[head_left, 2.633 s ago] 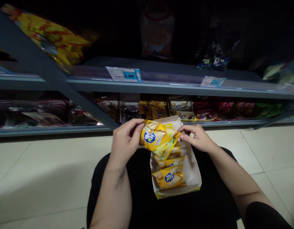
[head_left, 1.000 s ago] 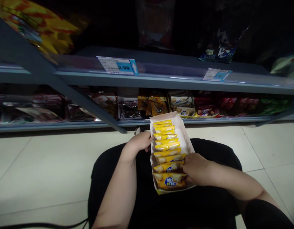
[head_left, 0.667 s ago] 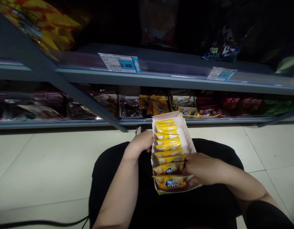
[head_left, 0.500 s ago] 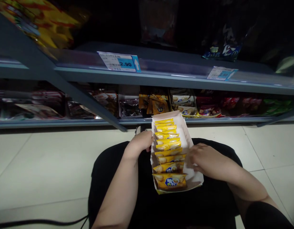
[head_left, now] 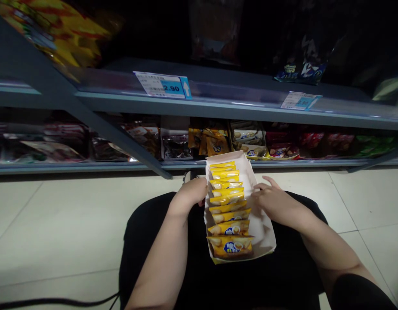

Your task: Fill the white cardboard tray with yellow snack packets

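A white cardboard tray (head_left: 262, 228) rests on my black-clad lap, filled with a row of several yellow snack packets (head_left: 229, 215) standing on edge. My left hand (head_left: 189, 197) is curled against the tray's left wall, gripping it. My right hand (head_left: 272, 200) lies at the tray's right wall about midway along, fingers spread and loosely extended toward the packets, holding nothing.
A grey store shelf (head_left: 218, 110) runs across ahead with price tags (head_left: 163, 85). The bottom shelf (head_left: 89, 167) holds more snack packs, including matching yellow ones (head_left: 213, 144). The floor is pale tile (head_left: 57, 224). A dark cable (head_left: 57, 301) lies at lower left.
A yellow packet held in both hands earlier now stands in the tray. My right hand moved from the tray's near end up along its right side and opened.
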Demonstrator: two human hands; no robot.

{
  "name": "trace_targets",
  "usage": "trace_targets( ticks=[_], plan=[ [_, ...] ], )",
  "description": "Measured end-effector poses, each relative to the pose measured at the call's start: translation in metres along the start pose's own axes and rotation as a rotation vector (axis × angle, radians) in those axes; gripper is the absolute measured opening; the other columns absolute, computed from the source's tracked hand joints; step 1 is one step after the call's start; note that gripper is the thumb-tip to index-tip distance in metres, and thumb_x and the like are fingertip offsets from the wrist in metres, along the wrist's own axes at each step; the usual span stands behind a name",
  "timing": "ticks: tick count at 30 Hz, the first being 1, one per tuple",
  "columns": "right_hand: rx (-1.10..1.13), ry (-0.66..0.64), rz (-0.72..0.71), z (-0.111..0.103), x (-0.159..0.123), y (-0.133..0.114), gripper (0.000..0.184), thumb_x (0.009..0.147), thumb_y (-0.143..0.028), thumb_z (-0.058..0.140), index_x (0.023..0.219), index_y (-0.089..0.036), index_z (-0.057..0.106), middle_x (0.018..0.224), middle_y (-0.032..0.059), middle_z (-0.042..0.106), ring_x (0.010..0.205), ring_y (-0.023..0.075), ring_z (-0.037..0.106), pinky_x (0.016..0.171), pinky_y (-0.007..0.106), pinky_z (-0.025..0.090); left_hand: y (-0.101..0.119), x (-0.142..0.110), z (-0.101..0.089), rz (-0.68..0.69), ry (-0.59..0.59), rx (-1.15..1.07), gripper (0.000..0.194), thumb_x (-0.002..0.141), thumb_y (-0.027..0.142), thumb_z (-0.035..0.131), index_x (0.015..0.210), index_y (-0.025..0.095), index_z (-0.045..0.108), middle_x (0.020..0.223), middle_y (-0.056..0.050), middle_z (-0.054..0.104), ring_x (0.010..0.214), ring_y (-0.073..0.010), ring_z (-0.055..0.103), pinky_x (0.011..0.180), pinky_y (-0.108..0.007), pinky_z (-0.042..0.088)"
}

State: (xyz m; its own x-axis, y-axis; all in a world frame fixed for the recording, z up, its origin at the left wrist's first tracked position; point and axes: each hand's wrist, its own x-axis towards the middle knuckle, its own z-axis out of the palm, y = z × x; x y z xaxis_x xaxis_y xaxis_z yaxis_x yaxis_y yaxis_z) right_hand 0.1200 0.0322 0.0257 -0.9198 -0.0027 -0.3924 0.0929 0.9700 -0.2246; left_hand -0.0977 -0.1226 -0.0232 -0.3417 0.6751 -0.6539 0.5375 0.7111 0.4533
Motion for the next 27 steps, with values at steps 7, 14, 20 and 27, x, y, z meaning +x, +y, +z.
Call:
trace_targets(
  ticks=[7,14,20,27],
  plan=[
    [-0.081,0.108,0.027,0.02,0.036,0.002,0.022,0.087,-0.004,0.059,0.092,-0.014,0.078,0.098,0.0113,0.076,0.12,0.03,0.058,0.124,0.05,0.017,0.002,0.004,0.004,-0.008,0.019,0.011,0.029,0.082,0.028,0.044,0.056,0.022,0.054,0.051,-0.005,0.064,0.053,-0.0232,0.064,0.063,-0.032,0.045],
    [-0.02,0.164,0.022,0.003,0.029,0.004,0.018,0.087,-0.005,0.061,0.095,-0.014,0.076,0.104,0.0098,0.076,0.116,0.0286,0.061,0.115,0.046,0.033,-0.012,-0.006,-0.018,-0.004,0.16,0.009,0.031,0.095,0.041,0.043,0.085,0.02,0.063,0.076,-0.008,0.075,0.069,-0.025,0.071,0.064,-0.03,0.047],
    [-0.009,0.49,0.007,-0.034,0.05,0.025,0.022,0.091,-0.005,0.057,0.097,-0.015,0.076,0.103,0.01,0.076,0.106,0.0298,0.064,0.09,0.043,0.048,-0.016,0.031,-0.078,-0.173,0.74,-0.005,0.035,0.095,0.033,0.052,0.117,0.012,0.069,0.114,-0.021,0.073,0.11,-0.037,0.069,0.089,-0.04,0.051],
    [0.343,0.985,-0.072,0.019,0.091,0.041,0.028,0.098,-0.015,0.055,0.121,-0.02,0.07,0.11,0.009,0.075,0.104,0.0263,0.065,0.09,0.043,0.053,-0.037,0.095,-0.075,-0.252,0.831,-0.048,0.038,0.095,0.042,0.057,0.118,0.017,0.073,0.117,-0.02,0.073,0.104,-0.0382,0.071,0.082,-0.041,0.055]
  ],
)
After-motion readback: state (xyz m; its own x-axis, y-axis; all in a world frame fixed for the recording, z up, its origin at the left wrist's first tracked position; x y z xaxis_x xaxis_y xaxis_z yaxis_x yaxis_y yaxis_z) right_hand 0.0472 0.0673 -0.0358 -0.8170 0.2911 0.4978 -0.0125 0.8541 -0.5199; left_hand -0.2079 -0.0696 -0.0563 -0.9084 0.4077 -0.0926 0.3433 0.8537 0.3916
